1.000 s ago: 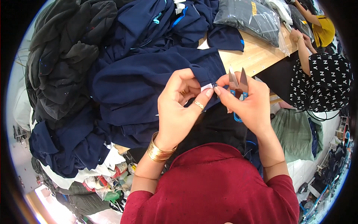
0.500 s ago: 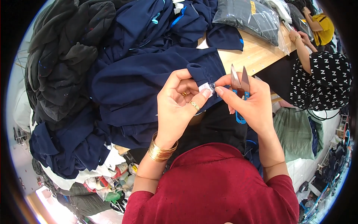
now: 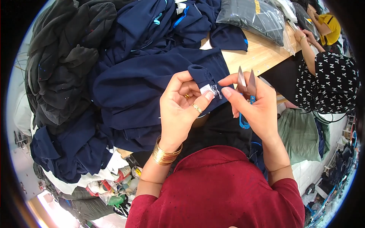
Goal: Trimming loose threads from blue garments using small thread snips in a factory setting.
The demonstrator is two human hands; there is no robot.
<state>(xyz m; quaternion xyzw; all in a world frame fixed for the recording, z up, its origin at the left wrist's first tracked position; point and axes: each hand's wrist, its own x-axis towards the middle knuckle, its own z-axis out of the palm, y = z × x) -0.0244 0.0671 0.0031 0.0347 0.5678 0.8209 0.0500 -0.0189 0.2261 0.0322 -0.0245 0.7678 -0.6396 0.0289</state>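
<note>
Far on my left, a heap of dark grey clothes lies bunched up at the side of the table, out of the way of my hands. Next to it sits a big pile of navy blue clothes, spread flat enough that one piece reaches over to me.

Near the middle, my left hand is closed on the edge of that navy garment. My thumb and first finger pinch the cloth so the small white tag stands up and faces me. I think I hold it tight like this so the tag does not flop while I work on it. Gold bangles sit on that wrist.

Just to the right, my right hand holds little thread snips with a blue handle. The blades point up and away from the cloth, so they cannot nick it. The thumb and first finger of this hand reach over and touch the tag, maybe to pull a loose thread.

Behind my hands is the bare wooden table. A grey bag in clear plastic lies on it further back.

Far right, another person in a black and white patterned top sits at the same table.
</note>
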